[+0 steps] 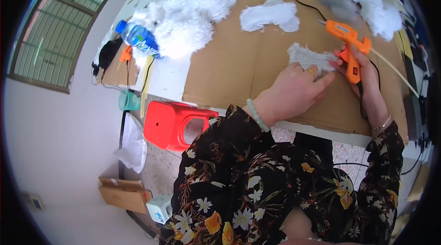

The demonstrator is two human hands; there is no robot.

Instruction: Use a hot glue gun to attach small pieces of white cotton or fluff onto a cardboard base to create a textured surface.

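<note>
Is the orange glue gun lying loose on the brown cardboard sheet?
No, the right hand grips the orange glue gun by its handle above the brown cardboard sheet.

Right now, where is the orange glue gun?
In the head view, the orange glue gun is at upper right, gripped in the right hand over the cardboard sheet, beside the white fluffy piece under the left hand.

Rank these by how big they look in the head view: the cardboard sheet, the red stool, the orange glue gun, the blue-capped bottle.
1. cardboard sheet
2. red stool
3. orange glue gun, held in the right hand
4. blue-capped bottle

The glue gun and bottle look close in size, so their order is unsure.
</note>
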